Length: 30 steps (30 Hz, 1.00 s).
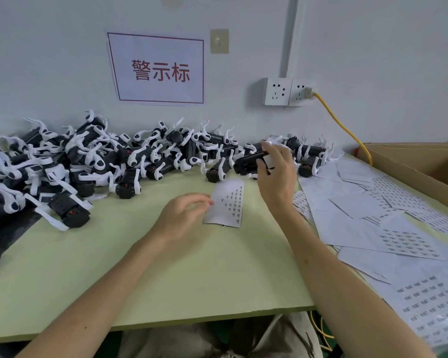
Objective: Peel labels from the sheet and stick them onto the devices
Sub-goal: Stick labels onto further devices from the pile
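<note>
Currently, centre frame: I am watching the right hand [277, 177] clamping round one black device [247, 161] beside the device pile [88, 161]. The left hand [184, 215], fingers curling, is touching the label sheet [229, 202] lying on the worktop [166, 267]; whether it is pinching, I cannot tell.

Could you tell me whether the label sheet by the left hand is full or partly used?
Partly used: the label sheet shows labels mainly along its right edge; the rest is mostly bare.
</note>
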### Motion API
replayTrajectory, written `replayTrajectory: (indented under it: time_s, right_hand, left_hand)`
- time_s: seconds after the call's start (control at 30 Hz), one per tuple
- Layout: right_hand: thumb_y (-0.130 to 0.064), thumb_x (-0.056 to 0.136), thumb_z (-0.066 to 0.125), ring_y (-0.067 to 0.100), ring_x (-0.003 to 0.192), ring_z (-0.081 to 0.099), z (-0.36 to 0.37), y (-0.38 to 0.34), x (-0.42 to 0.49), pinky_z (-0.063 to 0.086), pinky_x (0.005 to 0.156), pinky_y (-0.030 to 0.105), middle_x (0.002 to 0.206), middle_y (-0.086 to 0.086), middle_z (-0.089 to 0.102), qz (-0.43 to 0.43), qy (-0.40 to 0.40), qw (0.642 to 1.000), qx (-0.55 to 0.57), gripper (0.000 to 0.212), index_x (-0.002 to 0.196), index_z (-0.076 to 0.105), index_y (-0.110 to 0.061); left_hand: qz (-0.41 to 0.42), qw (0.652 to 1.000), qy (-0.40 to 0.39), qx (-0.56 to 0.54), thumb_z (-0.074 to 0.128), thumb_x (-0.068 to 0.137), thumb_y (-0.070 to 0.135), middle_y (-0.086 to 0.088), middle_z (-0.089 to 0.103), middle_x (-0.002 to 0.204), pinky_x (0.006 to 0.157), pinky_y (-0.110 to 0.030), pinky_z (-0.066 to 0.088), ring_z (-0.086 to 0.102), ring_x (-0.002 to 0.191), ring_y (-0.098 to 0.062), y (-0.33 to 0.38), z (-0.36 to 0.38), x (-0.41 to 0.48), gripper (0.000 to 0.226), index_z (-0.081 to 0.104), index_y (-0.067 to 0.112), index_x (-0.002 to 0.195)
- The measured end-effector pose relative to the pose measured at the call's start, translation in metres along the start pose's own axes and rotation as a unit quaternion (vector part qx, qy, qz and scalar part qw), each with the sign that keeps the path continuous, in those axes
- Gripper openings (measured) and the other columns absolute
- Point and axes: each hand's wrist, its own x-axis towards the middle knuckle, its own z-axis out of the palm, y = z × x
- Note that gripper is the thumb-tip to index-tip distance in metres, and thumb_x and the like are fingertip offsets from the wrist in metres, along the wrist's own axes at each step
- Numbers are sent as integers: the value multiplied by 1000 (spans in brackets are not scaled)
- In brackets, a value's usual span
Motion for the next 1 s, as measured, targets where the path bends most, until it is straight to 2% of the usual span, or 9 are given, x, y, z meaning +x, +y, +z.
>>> replayTrajectory:
  time_s: [0.07,0.13,0.27,0.33,0.5,0.6,0.73,0.83,1.0]
  right_hand:
    - [-13,91,72,17,105,61,-5,-8,0,52,91,37,124,-1,64,19,2,999,33,56,143,53,-23]
    - [-19,89,75,23,99,64,-8,-17,-4,54,86,41,114,-2,65,1,0,999,36,59,141,48,-25]
    - [-25,89,76,17,93,61,-7,-30,-13,54,78,37,104,-16,57,-45,11,998,45,50,132,50,-25]
    - [-28,91,74,14,79,59,-6,-34,-13,54,69,36,90,-21,57,-16,13,996,91,42,126,52,-27]
    - [-28,96,68,6,76,64,-9,-36,-10,56,67,31,88,-14,67,133,-72,950,271,14,107,61,-23]
    - [-30,102,61,-3,76,64,-5,-40,-17,55,70,21,92,-4,68,143,-170,935,277,16,109,64,-16]
    - [-32,103,57,-4,75,59,8,-52,-35,46,67,11,86,-18,65,100,-225,939,242,13,105,64,-21]
    - [-44,100,54,6,84,60,10,-55,-43,49,69,18,95,-17,65,78,-244,943,212,26,113,62,-23]
    - [-41,107,43,12,128,47,8,-51,-45,38,105,33,141,-3,52,-34,-267,960,74,45,149,46,-27]
  left_hand:
    - [44,978,-67,191,52,94,52,17,51,150,121,-36,21,39,142,-5,-1,4,0,43,69,34,129]
    - [61,961,-100,249,54,101,49,20,51,149,122,-39,16,36,145,-8,1,7,0,35,67,37,131]
    - [27,996,-83,8,56,91,41,12,78,103,102,-27,45,66,105,-6,3,0,-2,32,79,23,103]
    - [-12,993,-53,-104,52,101,29,1,78,90,82,-22,46,68,87,-10,4,-4,-2,27,77,20,101]
    - [-74,965,67,-241,40,108,28,-2,77,93,82,-37,45,69,84,-17,8,-9,3,34,72,15,105]
    - [-108,937,-32,-330,36,104,46,-5,77,103,85,-39,49,71,93,-20,10,-12,4,48,71,13,113]
    - [-95,918,-205,-327,35,103,55,-12,71,123,95,-39,48,66,112,-25,15,-6,-2,61,72,11,124]
    - [-85,912,-221,-335,49,97,50,-8,74,119,86,-27,54,69,109,-20,21,-7,-7,45,78,19,114]
    - [-111,914,-196,-338,54,95,53,-12,72,101,65,-30,56,69,84,-21,19,-12,-8,47,77,15,109]
